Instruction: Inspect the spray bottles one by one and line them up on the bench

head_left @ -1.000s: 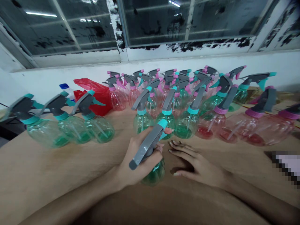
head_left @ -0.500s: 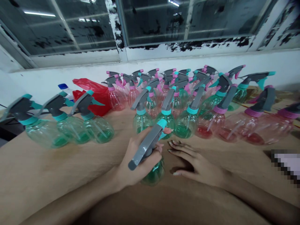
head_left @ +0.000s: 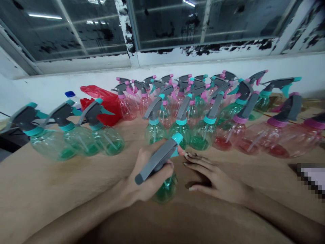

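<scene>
Our left hand (head_left: pixel 147 188) grips the neck of the green spray bottle (head_left: pixel 165 194) near us; its grey head (head_left: pixel 158 157) has just dipped slightly, so handling seems still underway. Our right hand (head_left: pixel 217 176) lies loosely spread, empty, on the table (head_left: pixel 101 176).

You are finding no text that can be read. The spray bottle (head_left: pixel 157 161) in your grip is showing no legible lettering (part of it is staying covered). Beyond and left of the grip, a blue-capped bottle (head_left: pixel 73 99) is showing a scrap of blue, too small to make out. Beyond and higher, the window (head_left: pixel 167 20) is carrying pale, character-like marks, too faint for reading.
</scene>
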